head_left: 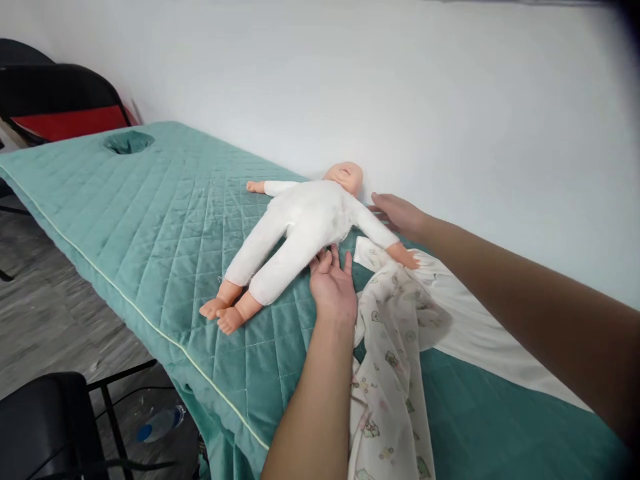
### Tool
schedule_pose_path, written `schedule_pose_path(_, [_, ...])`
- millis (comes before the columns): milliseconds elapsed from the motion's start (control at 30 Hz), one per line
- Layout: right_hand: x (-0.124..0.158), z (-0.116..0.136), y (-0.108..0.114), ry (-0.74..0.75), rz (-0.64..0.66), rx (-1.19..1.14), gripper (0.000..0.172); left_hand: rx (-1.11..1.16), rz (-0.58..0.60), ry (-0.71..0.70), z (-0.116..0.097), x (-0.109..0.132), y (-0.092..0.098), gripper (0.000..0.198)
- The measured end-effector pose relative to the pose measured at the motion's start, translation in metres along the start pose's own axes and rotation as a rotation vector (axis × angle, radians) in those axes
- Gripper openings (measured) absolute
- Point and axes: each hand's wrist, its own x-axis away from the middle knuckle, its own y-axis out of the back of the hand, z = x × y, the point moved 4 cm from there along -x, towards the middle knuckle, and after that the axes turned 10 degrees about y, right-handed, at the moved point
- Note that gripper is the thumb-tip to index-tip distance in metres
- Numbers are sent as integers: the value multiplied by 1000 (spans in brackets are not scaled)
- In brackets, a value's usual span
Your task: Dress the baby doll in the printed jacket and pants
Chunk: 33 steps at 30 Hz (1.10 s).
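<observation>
A baby doll (315, 217) with a white cloth body lies face up on the green quilted bed cover (165, 220). Its plastic head points toward the wall and its feet toward the bed's near left edge. My left hand (334, 283) is palm up beside the doll's hip, fingers apart, with the fingertips at or just under its side. Near the doll's head and shoulder, my right hand (400, 215) reaches in with fingers stretched, some hidden behind the doll's arm. A printed baby garment (393, 360) lies crumpled to the right, the doll's hand resting at its top.
A white cloth (490, 353) spreads on the bed at right. The bed has a face hole (129, 141) at its far end, and a white wall (450, 100) runs behind. Black chairs (60, 93) stand at far left, another chair (45, 427) at lower left, with a plastic bottle (160, 424) on the floor.
</observation>
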Motion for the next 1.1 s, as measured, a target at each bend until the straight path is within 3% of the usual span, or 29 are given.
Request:
schedule_pose_path(133, [45,-54,44,-165,21,379,42,-344,-49,6,10,10,-3,46])
schedule_pose_path(267, [112,-90,91,-181,175,778,46,-1204,-35,-177,21,41,-8,42])
schedule_pose_path(367, [160,-99,122,-188,286,886,36,-1783,40,-308,28,67,-7,54])
schedule_pose_path(467, [199,-91,156,-240,261,969,32,-2072,167,-272,32,85,-4,42])
schedule_pose_path(567, [231,-61,185,-250,165,1008,40,-2065,407,-223,36,107,-10,21])
schedule_pose_path(633, [249,-30,197,-197,113,977,42,-1918,670,-264,43,133,-22,19])
schedule_pose_path(700, [266,10,198,-87,91,898,42,-1730,926,-339,50,164,-40,26])
schedule_pose_path(767, [286,56,192,32,102,805,41,-1579,1051,-429,55,192,-59,30])
schedule_pose_path(833, [309,103,178,167,149,752,39,-1479,1002,-532,56,213,-78,29])
schedule_pose_path(933, [348,162,155,348,268,689,36,-1414,827,-714,52,231,-101,39])
schedule_pose_path(1000, [373,188,145,425,273,661,35,-1459,858,-802,52,241,-112,40])
schedule_pose_path(1100, [401,205,146,398,180,632,33,-1595,906,-790,50,250,-121,18])
